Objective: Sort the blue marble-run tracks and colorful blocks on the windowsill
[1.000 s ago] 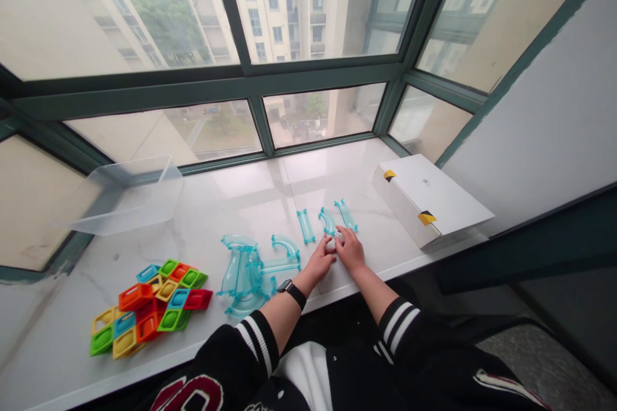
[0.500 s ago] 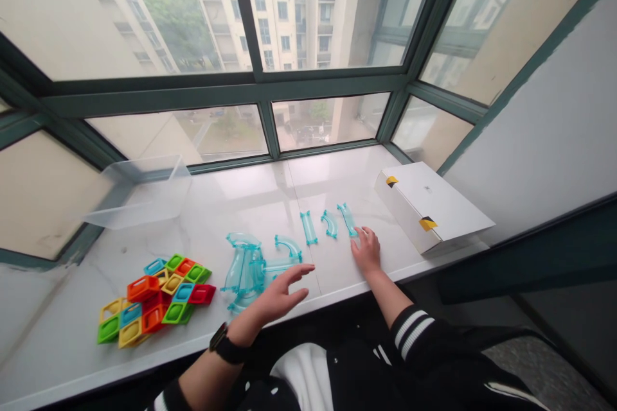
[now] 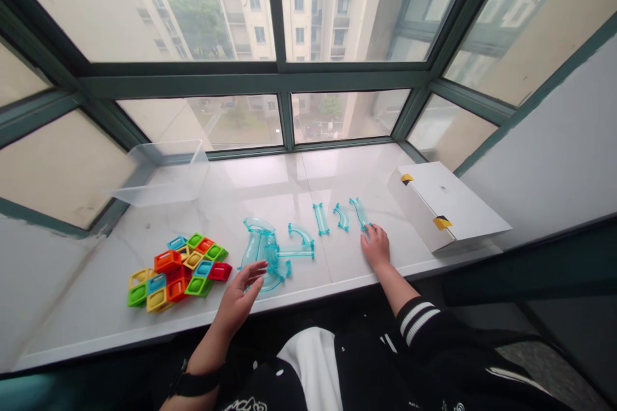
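Observation:
My left hand (image 3: 243, 292) hovers by the near left side of a pile of clear turquoise plastic track pieces (image 3: 260, 247). Thumb and fingers are apart, with nothing seen between them, and part of the pile is hidden behind the hand. To the right, three track pieces lie separately in a row: a straight one (image 3: 321, 219), a short curved one (image 3: 341, 217) and a slightly bent one (image 3: 358, 210). My right hand (image 3: 376, 248) has its bent fingers closed at the near end of the bent track piece, covering its tip.
A heap of coloured plastic blocks (image 3: 178, 275) lies left on the white sill (image 3: 96, 295). Behind it stands a clear plastic bin (image 3: 168, 173). A white box (image 3: 446, 205) with yellow-and-black tabs is at the right. Framed windows (image 3: 284, 80) bound the back.
The view has shifted slightly. My left hand has drawn left and back, from the pile's near right side to its left side. My right hand stays at the bent track piece, which has not visibly moved.

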### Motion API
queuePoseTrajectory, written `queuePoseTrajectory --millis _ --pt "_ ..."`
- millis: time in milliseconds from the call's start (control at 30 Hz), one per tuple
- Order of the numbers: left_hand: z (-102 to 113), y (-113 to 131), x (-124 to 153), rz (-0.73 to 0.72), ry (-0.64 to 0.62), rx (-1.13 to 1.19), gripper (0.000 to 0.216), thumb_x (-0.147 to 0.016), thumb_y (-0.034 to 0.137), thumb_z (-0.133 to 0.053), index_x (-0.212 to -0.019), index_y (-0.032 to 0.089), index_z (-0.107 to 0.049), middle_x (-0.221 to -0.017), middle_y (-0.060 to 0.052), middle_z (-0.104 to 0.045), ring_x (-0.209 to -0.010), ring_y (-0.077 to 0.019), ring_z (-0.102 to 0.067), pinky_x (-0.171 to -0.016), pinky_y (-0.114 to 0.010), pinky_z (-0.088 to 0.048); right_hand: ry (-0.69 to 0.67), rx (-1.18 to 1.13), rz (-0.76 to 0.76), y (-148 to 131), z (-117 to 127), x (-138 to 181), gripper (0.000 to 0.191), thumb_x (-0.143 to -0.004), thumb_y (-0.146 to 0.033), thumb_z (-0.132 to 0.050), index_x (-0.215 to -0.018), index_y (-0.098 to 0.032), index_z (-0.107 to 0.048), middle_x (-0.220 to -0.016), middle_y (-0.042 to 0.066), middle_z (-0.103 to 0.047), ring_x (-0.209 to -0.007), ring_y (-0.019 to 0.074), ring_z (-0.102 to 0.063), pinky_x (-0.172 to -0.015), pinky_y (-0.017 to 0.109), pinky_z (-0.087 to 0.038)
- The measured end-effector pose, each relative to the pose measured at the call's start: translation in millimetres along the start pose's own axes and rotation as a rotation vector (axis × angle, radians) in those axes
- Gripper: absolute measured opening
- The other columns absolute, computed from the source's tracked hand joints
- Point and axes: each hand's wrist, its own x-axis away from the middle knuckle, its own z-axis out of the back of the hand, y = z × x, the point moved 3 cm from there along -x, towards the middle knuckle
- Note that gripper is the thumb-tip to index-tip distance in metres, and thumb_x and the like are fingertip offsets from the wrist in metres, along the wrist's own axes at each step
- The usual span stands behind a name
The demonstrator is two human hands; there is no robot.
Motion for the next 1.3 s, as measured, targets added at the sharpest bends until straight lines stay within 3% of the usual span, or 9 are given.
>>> queuePoseTrajectory --millis 767,933,1067,1167,1300 --pt "-2 -13 8 -0.021 0.027 0.021 0.046 -0.094 0.048 -0.067 -0.130 0.021 -0.069 -0.128 -0.016 -0.074 -0.116 -0.0313 -0.073 -0.101 -0.049 -0.060 0.026 0.000 0.017 -3 4 1 0.041 -0.095 -0.033 -0.051 -0.130 -0.020 -0.068 -0.131 0.018 -0.060 -0.124 0.0336 -0.055 -0.109 0.053 -0.048" --pt "-2 -10 7 -0.054 0.066 -0.027 0.043 -0.094 0.047 -0.066 -0.129 0.021 -0.069 -0.127 -0.015 -0.075 -0.116 -0.0304 -0.073 -0.099 -0.048 -0.061 0.144 -0.125 -0.018 -4 15 6 0.039 -0.091 -0.034 -0.054 -0.126 -0.020 -0.065 -0.135 0.018 -0.054 -0.127 0.0338 -0.053 -0.109 0.055 -0.048" --pt "4 -8 8 -0.054 0.125 -0.069 0.041 -0.093 0.045 -0.065 -0.127 0.021 -0.070 -0.121 -0.013 -0.076 -0.109 -0.0282 -0.074 -0.093 -0.044 -0.062 0.251 -0.264 -0.060 -11 29 20 0.032 -0.090 -0.035 -0.055 -0.116 -0.018 -0.063 -0.118 0.018 -0.061 -0.120 0.0345 -0.058 -0.107 0.057 -0.050" --pt "9 -6 8 -0.052 0.173 -0.103 0.038 -0.094 0.044 -0.065 -0.124 0.021 -0.071 -0.109 -0.010 -0.077 -0.099 -0.0249 -0.075 -0.090 -0.040 -0.061 0.172 -0.396 -0.063 -29 33 34 0.025 -0.093 -0.035 -0.053 -0.110 -0.020 -0.063 -0.106 0.013 -0.066 -0.102 0.0297 -0.065 -0.096 0.051 -0.057" --pt "9 -2 8 -0.046 0.186 -0.108 0.038 -0.095 0.045 -0.064 -0.123 0.021 -0.071 -0.098 -0.006 -0.076 -0.083 -0.0205 -0.073 -0.081 -0.035 -0.059 -0.128 -0.566 0.049 -77 32 45 0.023 -0.098 -0.033 -0.053 -0.111 -0.022 -0.067 -0.106 0.009 -0.070 -0.092 0.0241 -0.069 -0.083 0.040 -0.061"
